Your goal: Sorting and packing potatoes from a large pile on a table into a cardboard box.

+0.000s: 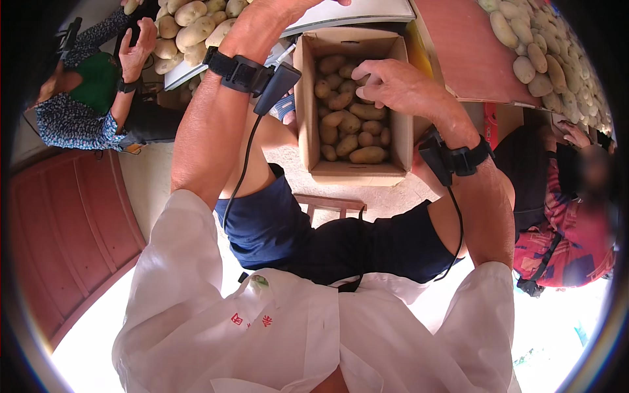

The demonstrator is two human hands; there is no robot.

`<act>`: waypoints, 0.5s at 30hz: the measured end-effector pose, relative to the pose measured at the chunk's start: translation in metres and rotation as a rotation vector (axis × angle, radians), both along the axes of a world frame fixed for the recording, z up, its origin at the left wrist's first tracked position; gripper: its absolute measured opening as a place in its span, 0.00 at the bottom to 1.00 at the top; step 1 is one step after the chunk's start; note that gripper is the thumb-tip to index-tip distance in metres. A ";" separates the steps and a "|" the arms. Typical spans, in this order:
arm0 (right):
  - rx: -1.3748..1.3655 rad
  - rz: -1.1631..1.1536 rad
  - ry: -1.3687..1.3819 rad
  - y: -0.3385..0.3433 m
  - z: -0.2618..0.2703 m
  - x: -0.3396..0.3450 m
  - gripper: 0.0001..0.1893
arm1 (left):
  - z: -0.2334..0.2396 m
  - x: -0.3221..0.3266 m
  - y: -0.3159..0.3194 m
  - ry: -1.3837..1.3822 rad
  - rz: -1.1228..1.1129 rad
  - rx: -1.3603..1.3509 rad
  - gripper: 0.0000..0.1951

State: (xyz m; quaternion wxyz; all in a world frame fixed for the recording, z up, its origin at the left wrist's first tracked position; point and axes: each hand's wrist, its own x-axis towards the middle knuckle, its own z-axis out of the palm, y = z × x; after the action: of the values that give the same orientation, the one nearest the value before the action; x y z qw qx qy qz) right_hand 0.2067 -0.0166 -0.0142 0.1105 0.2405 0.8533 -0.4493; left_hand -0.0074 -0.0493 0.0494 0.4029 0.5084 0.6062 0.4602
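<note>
Over the right part of a cardboard box [358, 179] is my right hand [400, 86], palm down. Its fingers are bent and spread apart, and no potato is plainly held in them. Several brown potatoes [368, 112] lie inside the box, some hidden under this hand. My left arm stretches up past a pale, white-edged tabletop [363, 12]. Only a part of my left hand [312, 3] shows at the top edge; the rest is cut off, so what it holds cannot be seen. Both wrists carry black straps with small devices and cables.
A heap of potatoes [191, 24] rests at the upper left, another heap [555, 59] on a red board [471, 44] at the right. One person [81, 105] sits at left, another [565, 236] at right. A small wooden stool [329, 202] stands below the box.
</note>
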 end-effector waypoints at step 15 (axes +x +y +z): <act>0.030 -0.104 0.187 0.020 -0.007 0.005 0.20 | -0.012 -0.018 0.000 -0.053 0.115 -0.066 0.16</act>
State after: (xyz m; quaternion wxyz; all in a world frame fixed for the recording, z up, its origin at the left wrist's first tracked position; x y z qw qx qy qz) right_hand 0.2120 0.0030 -0.0212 0.0033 0.2433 0.8528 -0.4621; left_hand -0.0258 -0.0488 0.0378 0.4081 0.4467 0.6383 0.4758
